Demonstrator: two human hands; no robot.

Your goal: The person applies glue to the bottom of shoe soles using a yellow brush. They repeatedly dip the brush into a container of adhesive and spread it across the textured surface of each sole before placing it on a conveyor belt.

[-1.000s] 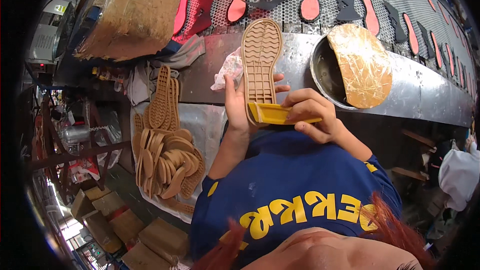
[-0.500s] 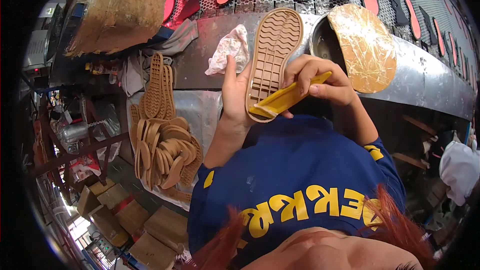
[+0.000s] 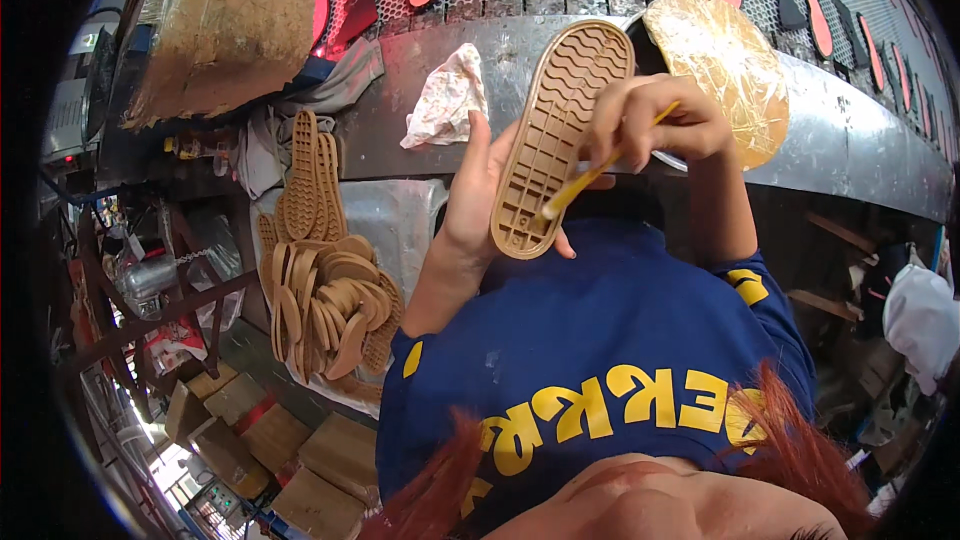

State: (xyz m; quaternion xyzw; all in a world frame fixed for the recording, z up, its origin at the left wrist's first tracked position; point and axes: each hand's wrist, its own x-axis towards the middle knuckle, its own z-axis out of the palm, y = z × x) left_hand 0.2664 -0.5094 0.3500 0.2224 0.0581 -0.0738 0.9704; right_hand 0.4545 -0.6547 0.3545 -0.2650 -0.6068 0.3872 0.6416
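A tan shoe sole (image 3: 530,165), its ridged and gridded underside facing up, leans a little to the right in front of me. My left hand (image 3: 475,190) is closed on its left edge near the heel, thumb pointing up, other fingers mostly behind it. Above the sole's right edge, my right hand (image 3: 665,120) pinches a thin yellow brush (image 3: 590,180), seen almost edge-on. Its pale tip is over the heel grid; whether it touches is unclear. A crumpled, stained whitish cloth (image 3: 447,95) lies on the metal ledge just beyond my left hand.
A heap of tan soles (image 3: 335,290) rests on a metal tray at left. Behind the ledge (image 3: 400,80), pink and black shoe pieces lie on a perforated belt (image 3: 660,0). A tape-covered round board (image 3: 725,70) partly covers a bowl. Cardboard boxes (image 3: 275,435) stand lower left.
The sole has tilted further to the right. My right hand has turned the yellow brush from its broad side to nearly edge-on, and its tip has moved up and right from the heel end.
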